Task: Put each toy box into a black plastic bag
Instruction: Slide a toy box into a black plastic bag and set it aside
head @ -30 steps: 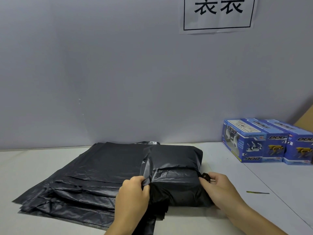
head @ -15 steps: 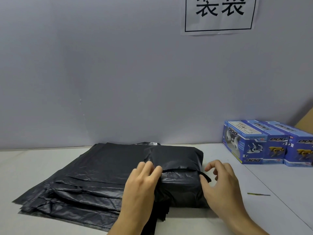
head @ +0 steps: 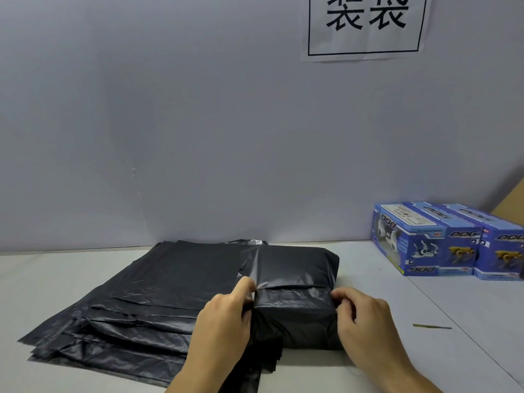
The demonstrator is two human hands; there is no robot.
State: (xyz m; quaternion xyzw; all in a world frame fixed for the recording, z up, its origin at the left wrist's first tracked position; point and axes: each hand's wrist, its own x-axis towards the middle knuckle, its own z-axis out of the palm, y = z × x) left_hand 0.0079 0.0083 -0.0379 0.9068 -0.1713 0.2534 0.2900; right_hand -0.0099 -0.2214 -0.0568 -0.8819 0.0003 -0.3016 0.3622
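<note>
A box-shaped bundle wrapped in a black plastic bag (head: 295, 279) lies on the white table, on the right edge of a stack of flat black bags (head: 158, 302). My left hand (head: 224, 319) pinches the bag's folded flap at the bundle's left side. My right hand (head: 365, 319) has its fingers curled against the bundle's right side, gripping the plastic there. Three blue toy boxes (head: 436, 239) printed with "DOG" stand side by side at the right, by the wall. The box inside the bag is hidden.
A grey wall rises right behind the table, with a paper sign (head: 365, 26) on it. A small thin greenish strip (head: 431, 326) lies on the table to the right of my right hand. A brown cardboard edge (head: 513, 202) shows at far right.
My left hand slid from lying flat over the bundle's top to its left side and pinches the flap. My right hand came down against the right side. The flap now lies flatter.
</note>
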